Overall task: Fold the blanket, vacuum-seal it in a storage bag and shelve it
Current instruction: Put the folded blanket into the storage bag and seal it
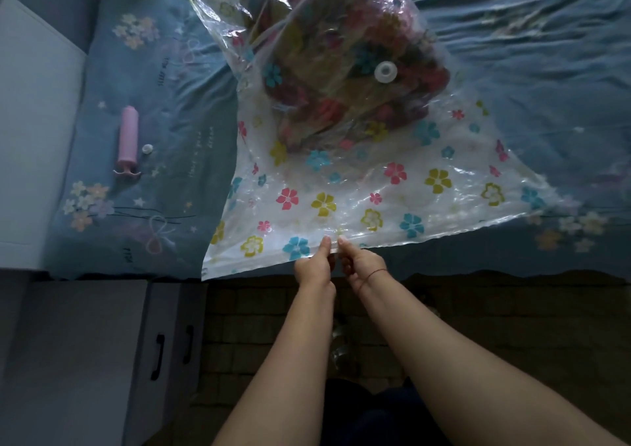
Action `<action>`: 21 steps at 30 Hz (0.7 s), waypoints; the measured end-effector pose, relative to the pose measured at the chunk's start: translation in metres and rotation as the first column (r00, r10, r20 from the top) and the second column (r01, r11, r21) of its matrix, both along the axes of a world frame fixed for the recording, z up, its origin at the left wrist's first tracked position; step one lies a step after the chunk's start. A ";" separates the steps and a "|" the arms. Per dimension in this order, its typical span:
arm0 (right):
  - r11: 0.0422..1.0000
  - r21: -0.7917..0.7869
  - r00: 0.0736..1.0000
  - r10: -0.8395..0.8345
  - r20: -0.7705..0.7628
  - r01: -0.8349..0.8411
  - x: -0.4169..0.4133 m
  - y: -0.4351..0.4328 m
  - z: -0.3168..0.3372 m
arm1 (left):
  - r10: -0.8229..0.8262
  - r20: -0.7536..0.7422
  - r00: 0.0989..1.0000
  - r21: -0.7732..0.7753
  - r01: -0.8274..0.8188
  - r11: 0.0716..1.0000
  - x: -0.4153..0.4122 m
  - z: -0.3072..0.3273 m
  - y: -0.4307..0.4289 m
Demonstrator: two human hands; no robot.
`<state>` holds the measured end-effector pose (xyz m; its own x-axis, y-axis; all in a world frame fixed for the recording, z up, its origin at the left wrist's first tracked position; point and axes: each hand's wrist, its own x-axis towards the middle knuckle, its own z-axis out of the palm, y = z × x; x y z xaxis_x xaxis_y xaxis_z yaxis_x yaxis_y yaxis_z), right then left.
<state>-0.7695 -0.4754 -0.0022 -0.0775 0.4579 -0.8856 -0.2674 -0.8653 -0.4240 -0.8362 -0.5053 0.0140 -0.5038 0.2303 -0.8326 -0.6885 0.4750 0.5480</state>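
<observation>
A clear storage bag (358, 186) printed with coloured flowers lies on the bed. The folded, dark patterned blanket (345, 66) sits inside its far half, under a round white valve (386, 72). My left hand (316, 263) and my right hand (362, 264) are side by side at the bag's near edge. Each pinches the mouth strip between thumb and fingers, near the middle of the edge. A pink hand pump (128, 140) lies on the bed to the left, with a small white cap (147, 149) beside it.
The bed sheet (532, 70) is blue with flower prints and is wrinkled at the right. A grey cabinet with two dark handles (164, 346) stands at the lower left by the bed. The floor below my arms is dark brick-patterned.
</observation>
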 end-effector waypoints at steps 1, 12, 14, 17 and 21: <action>1.000 -0.014 1.000 -0.025 -0.002 0.025 0.003 0.003 0.000 | 0.012 -0.011 1.000 -0.009 -0.012 1.000 -0.002 0.000 0.001; 0.996 -0.034 0.997 -0.079 -0.001 0.079 0.069 0.045 -0.006 | 0.148 -0.050 0.988 -0.074 -0.152 0.986 -0.016 -0.014 -0.004; 0.997 -0.031 0.998 -0.067 0.012 0.067 0.075 0.046 -0.010 | 0.207 0.027 0.978 -0.053 -0.205 0.977 0.004 -0.014 0.003; 1.000 -0.005 1.000 -0.013 0.012 0.013 0.084 0.048 -0.013 | 0.175 0.134 0.976 0.033 -0.180 0.983 0.045 -0.012 0.029; 1.000 -0.004 1.000 0.005 -0.012 -0.005 0.097 0.056 -0.007 | 0.060 0.193 0.979 0.077 -0.076 0.994 0.091 -0.019 0.053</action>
